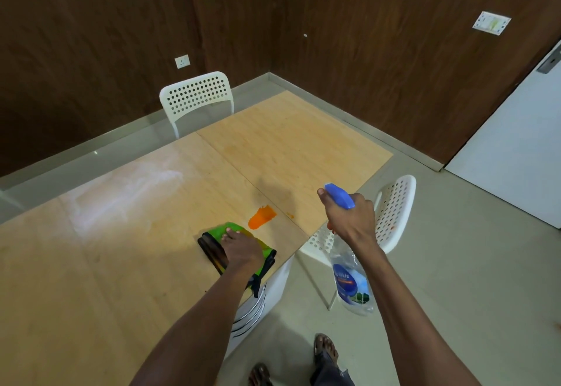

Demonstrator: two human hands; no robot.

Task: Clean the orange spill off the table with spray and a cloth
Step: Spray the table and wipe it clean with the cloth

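An orange spill [261, 218] marks the light wooden table [127, 233] near its right edge, with a small orange speck [290, 215] just to its right. My left hand [241, 249] rests flat on a folded green cloth with black trim [217, 247], which lies right in front of the spill and hangs partly over the table edge. My right hand [349, 218] grips the neck of a clear spray bottle [352, 282] with a blue trigger head [340, 194]. The nozzle is held above the table's edge, to the right of the spill, and points toward it.
One white perforated chair [197, 95] stands at the table's far side. Another white chair [391, 212] is at the right edge, below my right hand. Brown wall panels close off the back. A white door [516, 148] is at right. My sandalled feet [324, 352] stand on grey floor.
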